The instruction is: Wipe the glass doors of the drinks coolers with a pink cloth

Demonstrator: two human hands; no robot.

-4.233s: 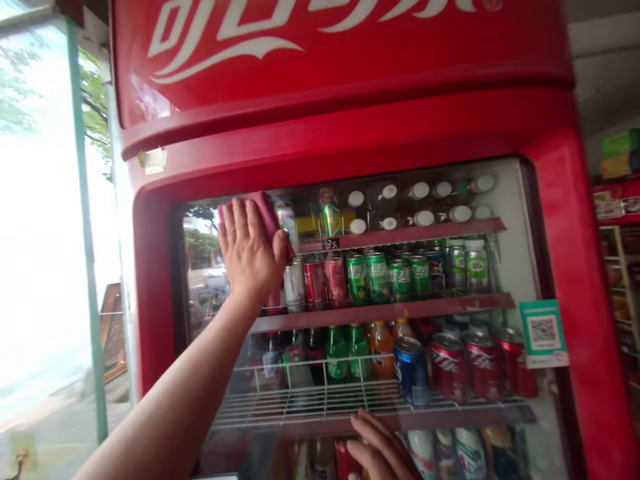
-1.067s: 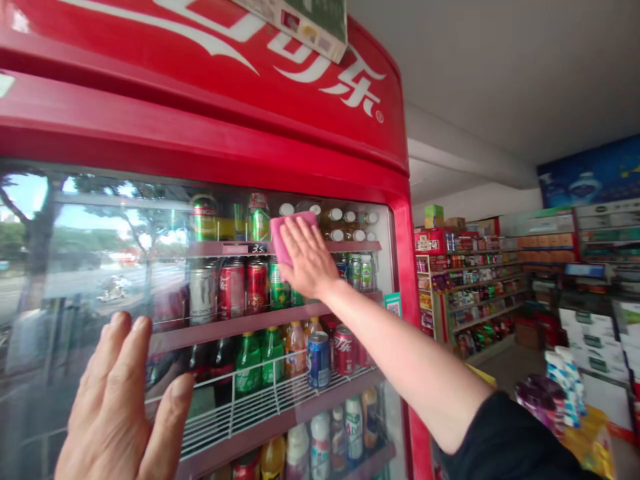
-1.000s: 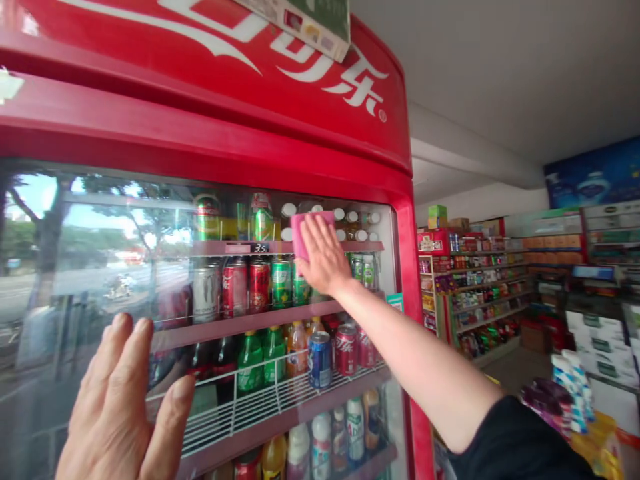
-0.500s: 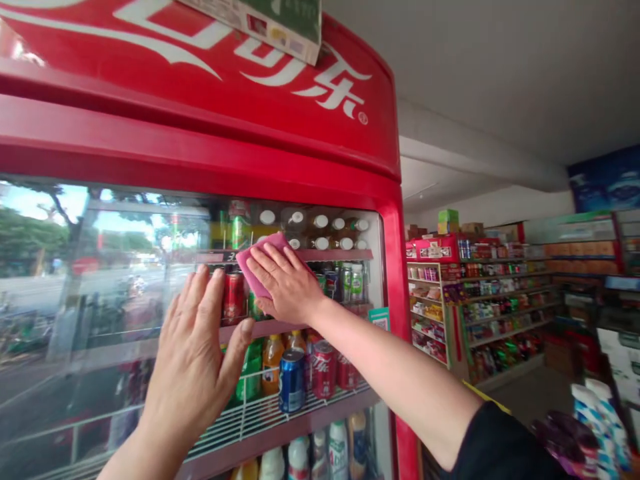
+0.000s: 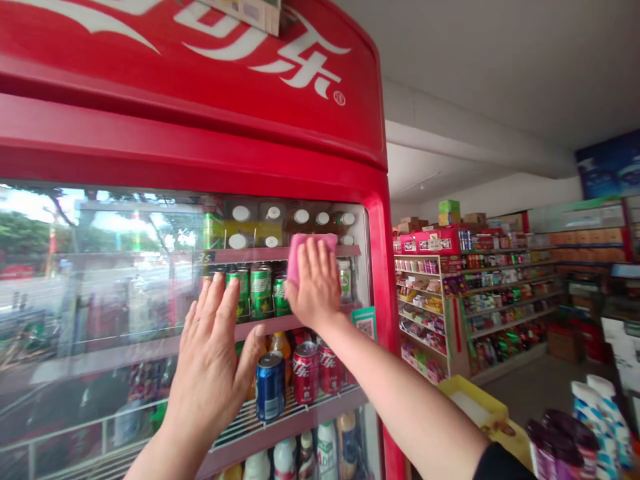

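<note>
A red drinks fridge (image 5: 150, 147) with a glass door (image 5: 100, 300) fills the left of the head view. My right hand (image 5: 314, 288) lies flat on the glass near the door's right edge, pressing a pink cloth (image 5: 300, 252) against it at the level of the upper shelves. My left hand (image 5: 213, 360) rests open on the glass, fingers spread and pointing up, just left of and below the right hand. Behind the glass stand green cans (image 5: 260, 291), a blue can (image 5: 270, 387), red cans (image 5: 306, 373) and bottles on wire shelves.
A green QR sticker (image 5: 367, 322) is on the door's right edge. To the right the shop opens up, with stocked shelves (image 5: 450, 293) along the back wall, a yellow crate (image 5: 475, 407) near the fridge and packaged goods (image 5: 590, 420) at the lower right.
My right hand has slid the pink cloth along the glass, left and then back right towards the door's edge. My left hand rose and shifted right on the glass. The view panned right.
</note>
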